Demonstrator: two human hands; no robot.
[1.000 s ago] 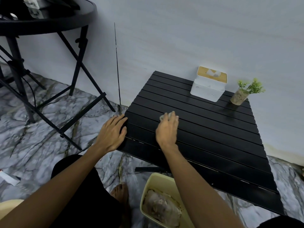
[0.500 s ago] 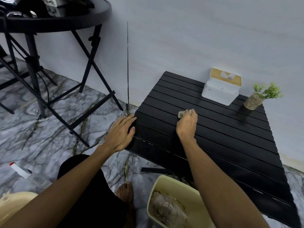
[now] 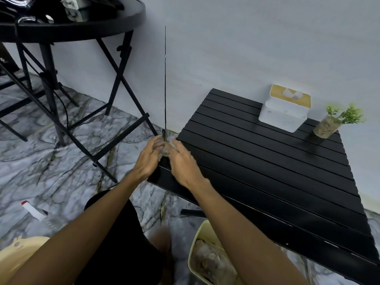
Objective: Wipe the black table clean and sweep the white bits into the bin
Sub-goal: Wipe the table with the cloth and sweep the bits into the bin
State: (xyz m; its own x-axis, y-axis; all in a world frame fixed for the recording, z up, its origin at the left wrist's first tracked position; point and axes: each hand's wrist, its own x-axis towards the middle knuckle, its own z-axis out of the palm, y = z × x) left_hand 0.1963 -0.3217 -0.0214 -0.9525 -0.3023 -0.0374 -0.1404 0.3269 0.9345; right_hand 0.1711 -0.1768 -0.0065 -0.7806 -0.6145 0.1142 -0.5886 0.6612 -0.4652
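Now cloth point(image 3: 167, 149) pinched between both hands' fingers point(image 3: 153, 145).

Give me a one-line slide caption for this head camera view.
Both hands, left and right, bunch a tissue at the black slatted table's corner, bin below.

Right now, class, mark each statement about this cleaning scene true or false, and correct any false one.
1. Both hands meet at the black table's left corner. True.
2. The tissue box sits on the floor. False: it stands on the table near the wall.
3. The small potted plant stands right of the tissue box. True.
4. The bin is empty. False: crumpled material lies inside.
5. The left hand and right hand hold a wad between them. True.
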